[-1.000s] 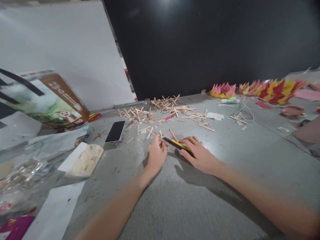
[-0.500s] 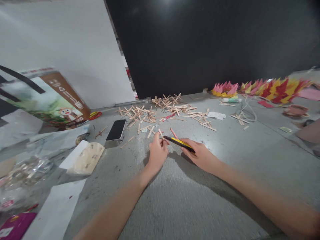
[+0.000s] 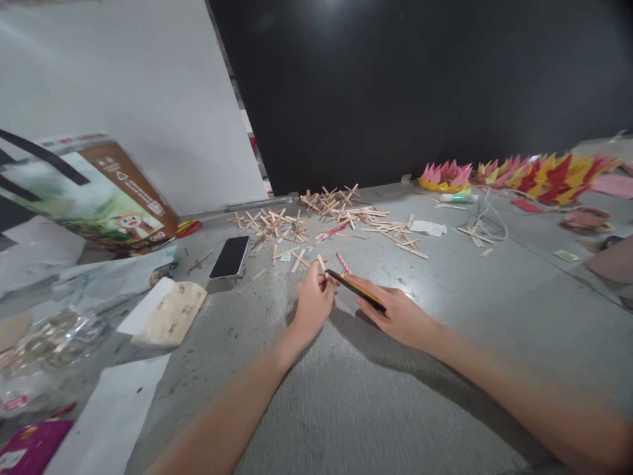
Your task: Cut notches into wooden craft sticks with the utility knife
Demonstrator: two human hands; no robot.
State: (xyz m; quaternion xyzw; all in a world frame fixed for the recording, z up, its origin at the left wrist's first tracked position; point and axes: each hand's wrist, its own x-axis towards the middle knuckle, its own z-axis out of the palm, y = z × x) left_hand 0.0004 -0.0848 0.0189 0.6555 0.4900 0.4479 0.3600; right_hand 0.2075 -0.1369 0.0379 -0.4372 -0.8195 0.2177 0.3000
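Observation:
My left hand is closed on a short wooden stick whose pale end sticks up past the fingers. In my right hand lies a yellow and black utility knife, gripped along its handle. The knife's front end meets the stick at my left fingertips; whether the blade is out is too small to tell. Just beyond the knife a red and white striped stick rests on the grey table. Behind both hands, several wooden sticks lie in heaps, many joined as crosses.
A phone lies left of the sticks, with a packet nearer me. A printed bag stands far left. Pink, red and yellow paper crowns, a glue stick and a white cable are at the back right.
Both hands have shifted slightly to the right. The knife has rolled a little in my right hand, showing more of its black side, and stays against the stick.

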